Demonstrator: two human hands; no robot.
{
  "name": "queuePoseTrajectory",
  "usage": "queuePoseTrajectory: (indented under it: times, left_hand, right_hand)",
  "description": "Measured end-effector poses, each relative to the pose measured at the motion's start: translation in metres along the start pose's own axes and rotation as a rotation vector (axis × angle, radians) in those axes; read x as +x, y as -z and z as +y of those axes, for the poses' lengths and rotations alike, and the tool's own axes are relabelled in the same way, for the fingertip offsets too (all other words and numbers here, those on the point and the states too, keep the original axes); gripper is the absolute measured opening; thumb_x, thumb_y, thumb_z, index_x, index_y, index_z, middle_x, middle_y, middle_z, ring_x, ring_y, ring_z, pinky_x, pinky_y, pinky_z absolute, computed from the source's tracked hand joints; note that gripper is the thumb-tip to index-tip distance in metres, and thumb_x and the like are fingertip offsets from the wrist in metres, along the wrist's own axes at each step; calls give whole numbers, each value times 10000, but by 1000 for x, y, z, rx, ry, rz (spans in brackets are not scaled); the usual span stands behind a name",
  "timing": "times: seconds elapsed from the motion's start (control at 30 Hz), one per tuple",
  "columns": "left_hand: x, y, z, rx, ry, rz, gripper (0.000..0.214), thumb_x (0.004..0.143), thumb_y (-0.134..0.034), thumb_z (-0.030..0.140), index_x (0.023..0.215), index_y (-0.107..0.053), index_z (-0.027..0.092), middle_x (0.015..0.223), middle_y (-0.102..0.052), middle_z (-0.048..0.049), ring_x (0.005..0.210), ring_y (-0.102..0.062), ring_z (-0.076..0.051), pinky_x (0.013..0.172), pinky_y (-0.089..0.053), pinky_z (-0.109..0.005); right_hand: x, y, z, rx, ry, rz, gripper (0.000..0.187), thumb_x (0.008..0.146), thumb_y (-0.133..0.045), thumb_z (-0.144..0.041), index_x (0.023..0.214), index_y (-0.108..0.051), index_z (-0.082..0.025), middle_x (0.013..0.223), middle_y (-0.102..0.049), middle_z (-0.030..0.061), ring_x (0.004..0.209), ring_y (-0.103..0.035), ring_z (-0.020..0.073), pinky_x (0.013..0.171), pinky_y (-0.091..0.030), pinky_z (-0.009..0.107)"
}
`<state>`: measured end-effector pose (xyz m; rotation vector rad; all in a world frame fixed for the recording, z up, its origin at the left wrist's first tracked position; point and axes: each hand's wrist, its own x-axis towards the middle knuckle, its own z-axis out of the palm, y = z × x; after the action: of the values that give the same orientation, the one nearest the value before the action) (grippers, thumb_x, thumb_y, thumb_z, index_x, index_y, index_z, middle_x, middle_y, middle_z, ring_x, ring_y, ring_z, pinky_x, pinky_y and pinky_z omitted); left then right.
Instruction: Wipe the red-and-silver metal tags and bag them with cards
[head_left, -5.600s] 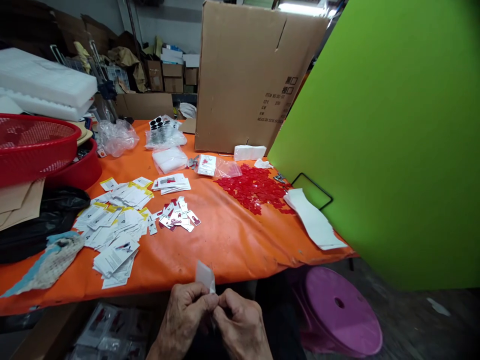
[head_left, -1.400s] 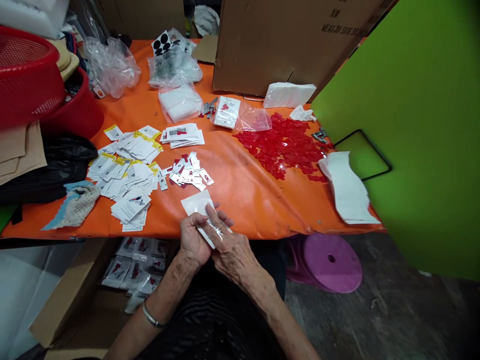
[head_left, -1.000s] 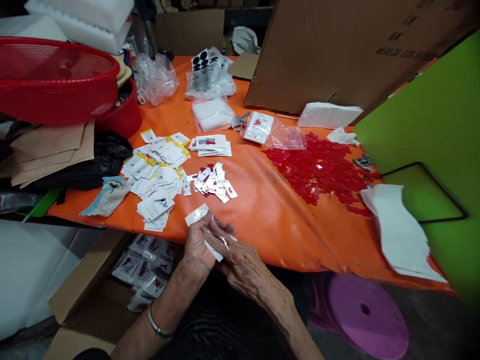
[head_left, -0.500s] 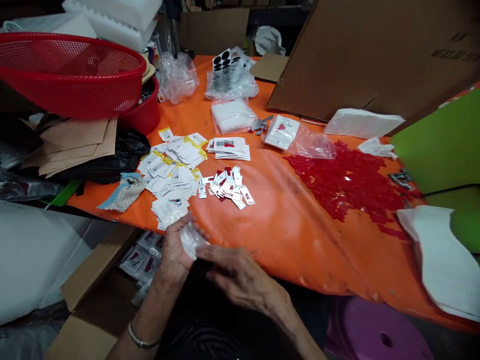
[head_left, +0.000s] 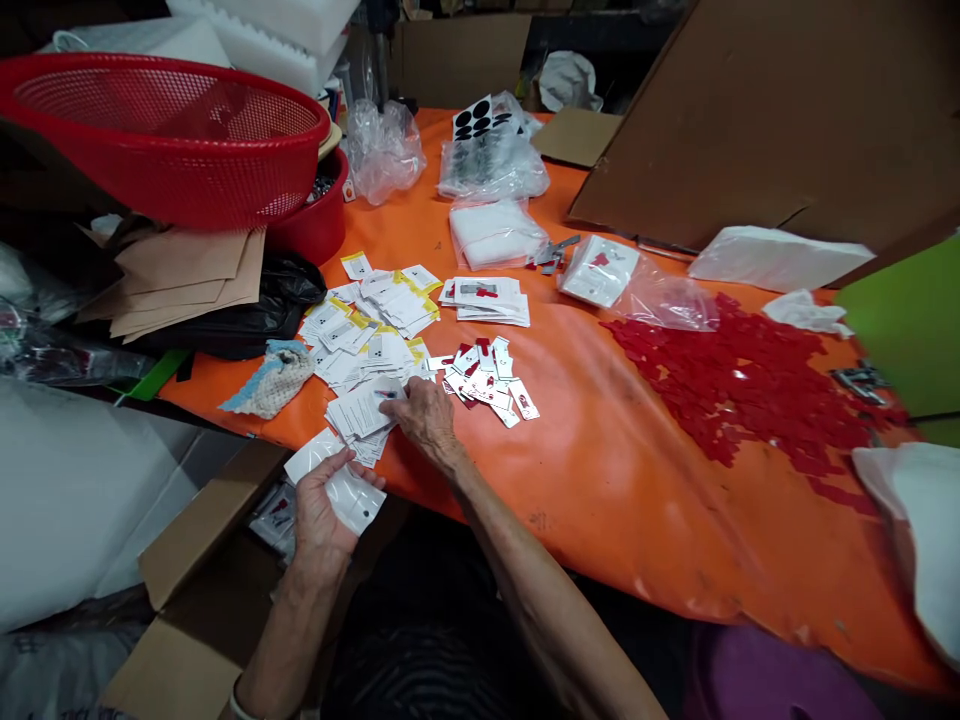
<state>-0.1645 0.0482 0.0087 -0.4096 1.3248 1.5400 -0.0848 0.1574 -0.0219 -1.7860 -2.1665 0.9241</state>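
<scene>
My left hand [head_left: 321, 505] holds a small clear plastic bag [head_left: 346, 491] just below the near edge of the orange table [head_left: 600, 470], above an open cardboard box [head_left: 187, 610]. My right hand [head_left: 426, 417] reaches onto the table, its fingers pinched on the top leaflet of a white paper stack [head_left: 363, 408]. Beside that hand lies a heap of small red-and-white cards [head_left: 487, 375]. More white and yellow leaflets [head_left: 371, 315] spread behind.
A pile of red plastic pieces [head_left: 742, 380] covers the right of the table. Red mesh baskets [head_left: 165, 130] and brown paper [head_left: 187, 275] crowd the left. Plastic bags [head_left: 491, 165], a large cardboard sheet [head_left: 765, 110] and white paper stacks [head_left: 780, 258] stand at the back.
My hands were together working the clear bag. Now my right hand has left it and reached forward to the leaflet stack, while my left has dropped lower with the bag. The view shifted left.
</scene>
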Motion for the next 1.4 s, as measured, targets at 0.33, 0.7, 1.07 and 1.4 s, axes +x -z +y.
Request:
queuePoseTrajectory:
  times: [0.33,0.7,1.07,1.4]
  left_hand:
    - [-1,-13,-2,27,-29,-24,61,639,-584,101,619,-540,138,459,-516,13,428,-540,-148,487,-502,-299]
    - [-13,-29,-22,243,-175,-203,195,590,-723,223,688,-584,128,459,-561,3,405,-556,-160,408,-475,-265]
    - [-21,-50,-71,404,-106,-297,317,419,-732,-8,689,-624,118,582,-654,-6,494,-624,-179,506,-545,-283]
    - [-19,-69,-74,280,-144,-219,368,426,-689,-52,725,-608,146,570,-639,36,486,-634,-177,519,-568,-305]
  right_hand:
    - [-8,11,13,94,156,86,257,856,-447,-303,893,-685,-212,898,-637,53,828,-561,178,669,-379,265]
    - [-88,50,86,1154,-270,-51,188,563,-684,-300,535,-560,-162,448,-430,-74,430,-321,60,442,-246,214]
    - [-74,78,118,456,-167,97,258,769,-544,-389,668,-598,-158,609,-514,-15,586,-462,119,527,-318,234]
    - [-12,82,125,-205,-282,177,185,741,-549,-268,842,-645,-147,914,-665,117,843,-606,233,639,-382,283]
